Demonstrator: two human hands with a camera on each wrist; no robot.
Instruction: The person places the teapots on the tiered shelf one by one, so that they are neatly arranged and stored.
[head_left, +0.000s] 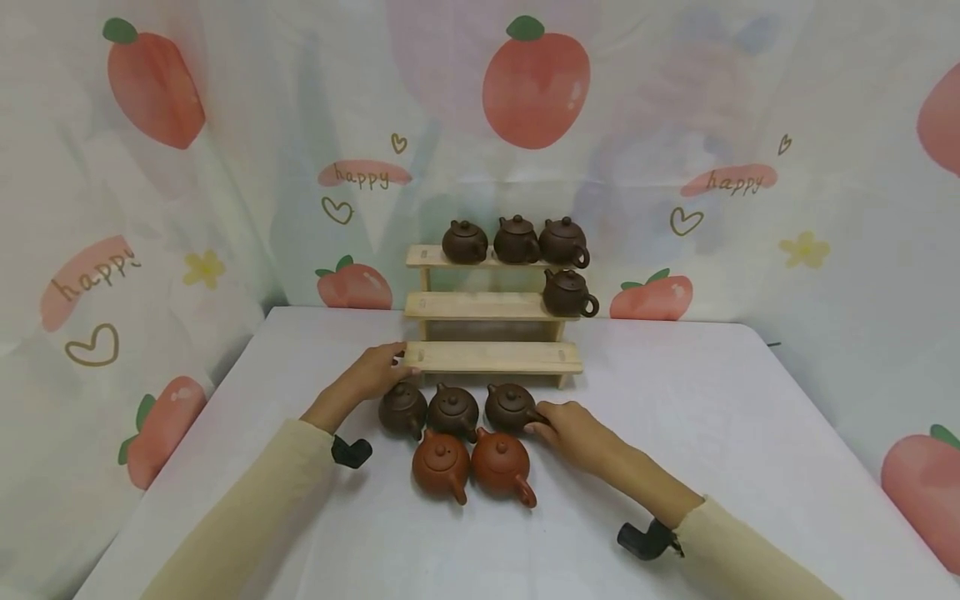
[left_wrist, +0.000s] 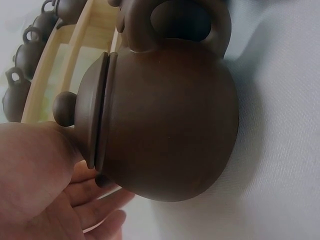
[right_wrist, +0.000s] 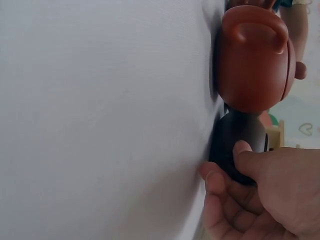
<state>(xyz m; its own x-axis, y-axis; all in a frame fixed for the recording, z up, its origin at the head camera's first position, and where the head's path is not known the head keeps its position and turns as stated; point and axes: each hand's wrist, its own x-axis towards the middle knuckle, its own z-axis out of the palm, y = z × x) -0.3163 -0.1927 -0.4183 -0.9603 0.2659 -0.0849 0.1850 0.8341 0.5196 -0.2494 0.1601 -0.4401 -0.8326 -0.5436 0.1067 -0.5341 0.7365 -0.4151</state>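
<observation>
In the head view, three dark brown teapots stand in a row before a wooden tiered rack [head_left: 491, 357]. My right hand [head_left: 576, 432] pinches the handle side of the right-hand dark teapot [head_left: 510, 407]; in the right wrist view its thumb [right_wrist: 246, 156] lies over the dark body. Behind the left-hand dark teapot [head_left: 402, 408], my left hand [head_left: 375, 372] reaches to the left end of the lowest shelf. Its fingers [left_wrist: 100, 207] are loosely extended past that teapot's spout in the left wrist view. Between these two pots sits the middle dark teapot [head_left: 453, 410].
Two reddish-orange teapots, one at left [head_left: 440, 467] and one at right [head_left: 502, 465], stand in front of the dark row. Three dark teapots line the top shelf [head_left: 429, 254]. Another dark teapot [head_left: 566, 293] sits at the right end of the middle shelf [head_left: 472, 306].
</observation>
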